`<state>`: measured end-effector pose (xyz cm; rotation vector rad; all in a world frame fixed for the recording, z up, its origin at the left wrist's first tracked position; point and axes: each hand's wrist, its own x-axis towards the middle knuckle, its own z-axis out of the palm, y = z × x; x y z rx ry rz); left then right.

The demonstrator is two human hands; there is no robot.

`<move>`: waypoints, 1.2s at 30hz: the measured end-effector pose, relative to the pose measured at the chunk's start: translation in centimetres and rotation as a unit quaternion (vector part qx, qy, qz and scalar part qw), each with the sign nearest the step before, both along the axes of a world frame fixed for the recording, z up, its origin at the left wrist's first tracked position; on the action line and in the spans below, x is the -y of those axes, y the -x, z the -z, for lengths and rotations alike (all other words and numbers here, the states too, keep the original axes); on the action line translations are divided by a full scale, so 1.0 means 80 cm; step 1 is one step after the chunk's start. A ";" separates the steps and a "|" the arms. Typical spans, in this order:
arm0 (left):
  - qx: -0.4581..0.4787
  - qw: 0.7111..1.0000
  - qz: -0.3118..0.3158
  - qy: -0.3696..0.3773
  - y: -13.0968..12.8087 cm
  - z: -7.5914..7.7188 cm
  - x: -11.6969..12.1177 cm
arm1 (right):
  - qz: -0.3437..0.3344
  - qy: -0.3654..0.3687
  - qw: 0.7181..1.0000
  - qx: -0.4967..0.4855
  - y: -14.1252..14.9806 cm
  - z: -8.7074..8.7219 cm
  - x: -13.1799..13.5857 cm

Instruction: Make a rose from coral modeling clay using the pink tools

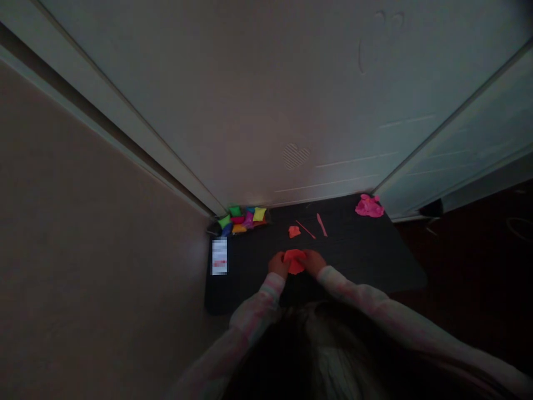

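A flat piece of red-orange clay [295, 260] lies on the dark table [366, 255] right in front of me. My left hand [278, 263] grips its left edge with curled fingers. My right hand [313, 261] holds its right edge the same way. The scene is dim and the fingertips are hard to make out. Both sleeves are pale and striped.
A smaller red clay lump [293, 231], a thin red stick [305, 229] and a pink modelling tool [322, 225] lie behind the hands. A pink clay mass [368, 206] sits at the far right corner. Several coloured clay packets [242, 219] are piled at the far left corner by the wall. A white card [219, 255] lies at the left edge.
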<state>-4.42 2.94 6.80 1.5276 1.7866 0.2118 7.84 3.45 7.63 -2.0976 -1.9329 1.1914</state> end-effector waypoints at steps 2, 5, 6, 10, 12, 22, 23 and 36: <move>-0.020 1.000 0.006 0.020 -0.003 0.026 0.004 | -0.003 0.024 0.999 0.023 0.003 0.026 0.006; -0.044 0.998 0.019 0.037 -0.007 0.049 0.009 | -0.013 0.050 0.998 0.043 0.004 0.050 0.014; -0.052 0.998 0.024 0.039 -0.007 0.053 0.009 | -0.017 0.056 0.997 0.047 0.004 0.055 0.016; -0.080 0.995 0.044 0.038 -0.006 0.063 0.010 | -0.031 0.069 0.996 0.056 0.003 0.065 0.018; -0.093 0.994 0.050 0.037 -0.004 0.065 0.011 | -0.034 0.072 0.995 0.062 0.003 0.067 0.018; -0.121 0.990 0.071 0.029 -0.003 0.078 0.020 | -0.039 0.037 0.996 0.077 0.008 0.072 0.024; -0.122 0.990 0.071 0.027 -0.003 0.078 0.020 | -0.042 0.033 0.996 0.077 0.007 0.072 0.025; -0.129 0.988 0.077 0.020 -0.003 0.075 0.026 | -0.073 0.021 0.995 0.069 0.003 0.073 0.025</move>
